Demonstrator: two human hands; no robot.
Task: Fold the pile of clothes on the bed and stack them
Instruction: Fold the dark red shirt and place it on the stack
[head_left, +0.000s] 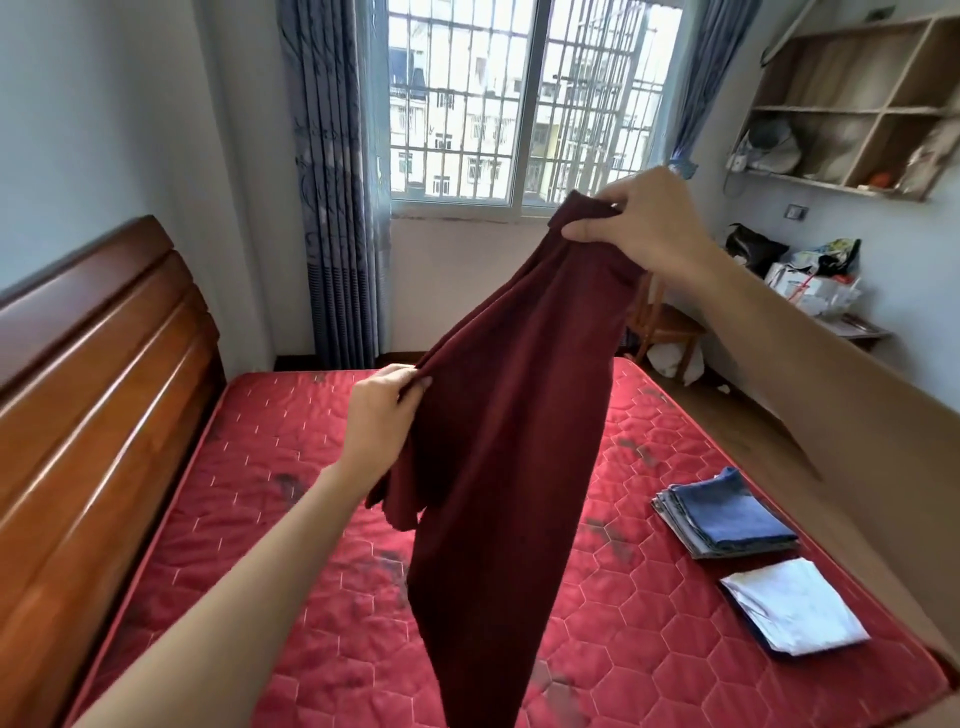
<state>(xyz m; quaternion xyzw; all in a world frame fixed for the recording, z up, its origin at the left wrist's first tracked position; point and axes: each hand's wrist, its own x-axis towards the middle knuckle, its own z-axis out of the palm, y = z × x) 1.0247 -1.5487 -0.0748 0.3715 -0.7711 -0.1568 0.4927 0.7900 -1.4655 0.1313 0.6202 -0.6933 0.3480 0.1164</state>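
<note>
Head view shows your two bare arms reaching out over the bed. Your right hand (641, 221) is up high, in front of the window (524, 104). Its fingers and thumb pinch the top edge of a dark red garment (493, 415). Your left hand (382, 410) is lower and nearer the middle. Its fingers curl round a fold on the left side of the same dark red garment. The cloth hangs down in the air between your hands, slanting from the high right hand to the low left hand. Its long bottom part drops down past the lower edge of the picture. You cannot tell if the bottom touches the bed.

Under it lies the red mattress (260, 467), with a stitched pattern and some dark marks. On the right side of the mattress sit two folded stacks. One is a blue folded stack (727, 514), farther from you. The other is a white folded piece (795, 605) lying on something dark blue, closer to you. The two stacks are near each other but apart.

A brown wooden headboard (98, 389) stands on the left. Blue-grey curtains (332, 182) hang beside the window. A wooden shelf (852, 104) is on the right wall, and a table with bags (810, 275) stands below it.
</note>
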